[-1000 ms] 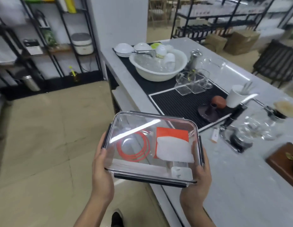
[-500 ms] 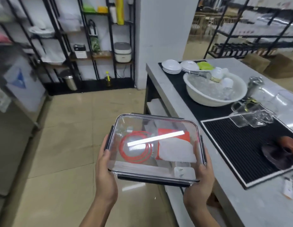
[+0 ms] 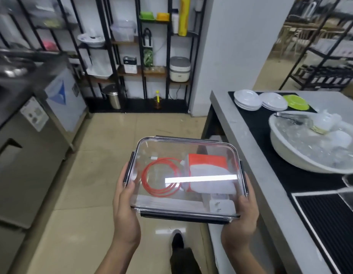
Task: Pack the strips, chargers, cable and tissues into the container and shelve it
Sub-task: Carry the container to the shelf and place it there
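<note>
We judge the packing done and the shelving step in hand: the clear lidded container (image 3: 186, 177) is carried in the air over the tiled floor (image 3: 104, 155), just off the near-left edge of the grey worktop (image 3: 242, 139), resting on nothing but our hands. Our left hand (image 3: 126, 206) grips its left side, thumb up against the black side clip, fingers hidden underneath; our right hand (image 3: 243, 214) grips the right near corner the same way, thumb on the lid edge. Both are closed on the container. The lid sits level and all four black latches look folded down, though we cannot confirm they are locked. Through the lid: a coiled orange cable (image 3: 161, 177) in the left half with its white plug toward the far edge; an orange-and-white tissue pack (image 3: 208, 175) in the right half; a white charger (image 3: 221, 206) at the near-right corner, prongs showing, a second block partly hidden behind it; a pale long strip (image 3: 167, 203) along the near wall, faint under glare. A bright ceiling-light reflection crosses the lid. The black metal shelving (image 3: 144, 56) stands ahead against the far wall, well apart. Next move, in our judgement: keep the container level, walk up to the rack, choose a free shelf space, slide it in without knocking the white rice cooker (image 3: 179, 69).
</note>
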Demonstrator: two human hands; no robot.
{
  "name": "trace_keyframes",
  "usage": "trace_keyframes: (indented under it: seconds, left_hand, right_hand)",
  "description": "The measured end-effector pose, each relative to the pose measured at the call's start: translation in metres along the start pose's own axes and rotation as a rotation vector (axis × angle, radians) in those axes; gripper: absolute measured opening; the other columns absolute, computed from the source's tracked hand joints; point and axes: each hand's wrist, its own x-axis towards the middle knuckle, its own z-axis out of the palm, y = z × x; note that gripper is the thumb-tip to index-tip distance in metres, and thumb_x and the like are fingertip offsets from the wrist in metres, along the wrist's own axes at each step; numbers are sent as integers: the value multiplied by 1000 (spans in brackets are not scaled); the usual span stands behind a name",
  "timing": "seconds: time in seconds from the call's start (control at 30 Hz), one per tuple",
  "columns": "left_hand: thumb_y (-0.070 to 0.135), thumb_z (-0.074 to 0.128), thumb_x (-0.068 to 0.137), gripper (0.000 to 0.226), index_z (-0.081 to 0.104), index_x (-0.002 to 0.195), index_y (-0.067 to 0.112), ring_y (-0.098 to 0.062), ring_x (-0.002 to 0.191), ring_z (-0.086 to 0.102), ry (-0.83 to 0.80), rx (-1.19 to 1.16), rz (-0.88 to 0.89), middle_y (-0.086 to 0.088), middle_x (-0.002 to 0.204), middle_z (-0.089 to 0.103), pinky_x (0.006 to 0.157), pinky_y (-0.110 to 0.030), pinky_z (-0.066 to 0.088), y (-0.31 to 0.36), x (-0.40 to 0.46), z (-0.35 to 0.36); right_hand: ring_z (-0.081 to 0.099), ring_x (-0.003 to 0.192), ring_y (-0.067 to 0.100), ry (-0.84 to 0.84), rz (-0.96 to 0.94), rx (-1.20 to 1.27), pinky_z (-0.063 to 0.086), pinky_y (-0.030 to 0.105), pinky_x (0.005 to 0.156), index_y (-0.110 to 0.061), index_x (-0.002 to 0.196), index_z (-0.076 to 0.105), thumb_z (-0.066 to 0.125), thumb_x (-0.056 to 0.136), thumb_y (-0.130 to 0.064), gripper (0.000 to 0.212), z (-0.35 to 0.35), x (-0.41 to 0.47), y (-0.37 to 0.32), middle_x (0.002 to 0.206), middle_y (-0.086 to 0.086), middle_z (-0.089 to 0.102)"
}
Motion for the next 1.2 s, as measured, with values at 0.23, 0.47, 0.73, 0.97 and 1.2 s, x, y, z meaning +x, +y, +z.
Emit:
trace_keyframes:
  seconds: [0.23,0.47,0.73,0.97,1.2]
  left_hand:
    - [42,55,86,53,56,138,31,-18,135,51,65,32,48,0,142,59,106,-37,39,-20,110,19]
    - [46,56,82,65,53,141,20,-17,131,55,119,87,54,-2,138,62,96,-22,50,-32,208,30]
    - [43,53,87,59,49,144,27,-16,133,52,181,107,80,3,142,58,105,-29,47,-36,313,17]
    - [40,52,87,62,48,145,20,-16,135,50,218,66,103,4,143,58,114,-44,32,-40,428,-21]
    - [42,56,84,61,48,144,29,-9,133,51,211,55,104,10,142,57,108,-36,36,-18,573,-62]
  right_hand:
    - [53,122,46,-57,74,54,51,55,93,7,139,45,39,90,-16,54,53,102,60,130,31,54]
    - [63,115,25,-108,76,69,57,25,81,1,137,49,39,91,-12,50,115,188,98,126,12,65]
    - [56,125,25,-145,190,9,49,50,101,-10,143,46,41,90,-25,55,201,261,142,136,11,58]
    - [52,129,34,-179,197,22,50,46,99,-5,142,46,41,89,-22,55,302,315,211,138,17,55]
    - [55,126,25,-238,128,-61,46,52,103,-6,141,47,42,90,-32,57,428,381,265,134,8,59]
